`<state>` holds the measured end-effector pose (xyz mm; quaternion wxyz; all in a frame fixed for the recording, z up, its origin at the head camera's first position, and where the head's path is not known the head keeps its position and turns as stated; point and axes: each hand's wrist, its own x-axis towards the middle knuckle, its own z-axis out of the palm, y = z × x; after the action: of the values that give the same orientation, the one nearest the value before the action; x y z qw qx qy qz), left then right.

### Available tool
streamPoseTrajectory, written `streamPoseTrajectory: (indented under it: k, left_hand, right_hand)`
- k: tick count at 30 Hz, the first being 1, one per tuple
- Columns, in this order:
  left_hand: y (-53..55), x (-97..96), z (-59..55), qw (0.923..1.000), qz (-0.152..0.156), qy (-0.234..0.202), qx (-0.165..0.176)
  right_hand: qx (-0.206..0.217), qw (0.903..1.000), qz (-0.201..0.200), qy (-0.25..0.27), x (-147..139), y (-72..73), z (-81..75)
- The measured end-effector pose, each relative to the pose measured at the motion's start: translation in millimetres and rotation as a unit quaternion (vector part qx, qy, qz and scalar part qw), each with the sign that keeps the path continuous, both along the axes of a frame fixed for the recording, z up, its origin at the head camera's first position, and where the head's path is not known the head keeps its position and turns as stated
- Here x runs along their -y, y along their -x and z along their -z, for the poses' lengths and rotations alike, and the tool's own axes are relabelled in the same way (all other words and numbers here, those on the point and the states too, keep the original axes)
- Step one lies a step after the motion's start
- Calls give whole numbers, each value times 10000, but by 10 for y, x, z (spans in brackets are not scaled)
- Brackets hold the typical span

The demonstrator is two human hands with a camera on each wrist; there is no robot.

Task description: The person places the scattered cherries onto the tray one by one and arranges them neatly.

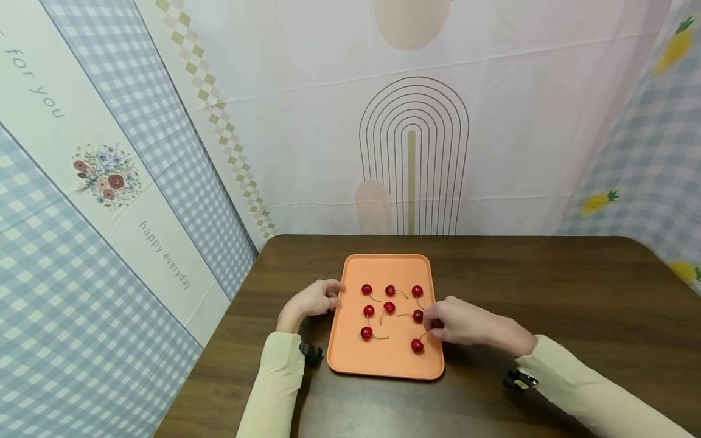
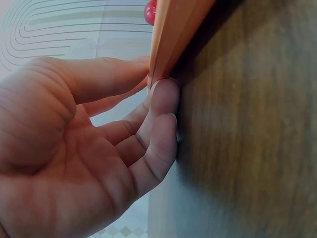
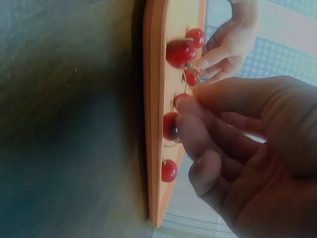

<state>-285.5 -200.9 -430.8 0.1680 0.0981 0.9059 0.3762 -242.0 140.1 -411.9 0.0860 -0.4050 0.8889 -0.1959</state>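
On the orange tray (image 1: pixel 383 362) lie several red cherries with stems. My left hand (image 1: pixel 312 299) grips the tray's left rim, thumb on the edge and curled fingers against its outer side (image 2: pixel 166 44). At the right rim, my right hand (image 1: pixel 460 321) reaches over the tray. Its thumb and forefinger (image 3: pixel 188 134) pinch at the stem end of the front right cherry (image 1: pixel 417 345), which sits on the tray; the exact contact is partly hidden. Just beside these fingertips is another cherry (image 1: pixel 418 316). In the right wrist view the front right cherry (image 3: pixel 181 53) shows large.
The tray stands on a dark brown wooden table (image 1: pixel 520 274). Behind the table hangs a pale patterned cloth (image 1: pixel 306 152). A blue checked cloth (image 1: pixel 131 79) hangs to the left and another (image 1: pixel 630 164) to the right. Each sleeve carries a dark wrist device (image 1: pixel 519 380).
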Motion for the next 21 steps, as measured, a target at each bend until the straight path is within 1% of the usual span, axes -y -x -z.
streamPoseTrajectory:
  k: [4,7,13,16,21]
  left_hand:
    - [-3,-1,-3,10000,-11,3,0]
    - [2,0,6,10000,-1,22,2]
    - [20,4,24,10000,1,46,7]
    - [24,3,20,10000,-39,26,17]
    - [25,-8,20,10000,-43,24,-16]
  right_hand:
    - [-52,9998,126,-158,70,-31,18]
    - [-166,9992,226,-284,132,-38,34]
    - [-617,9952,587,-479,290,-28,97]
    - [-766,9930,747,-507,376,-22,126]
    - [-804,9922,814,-489,475,-13,161]
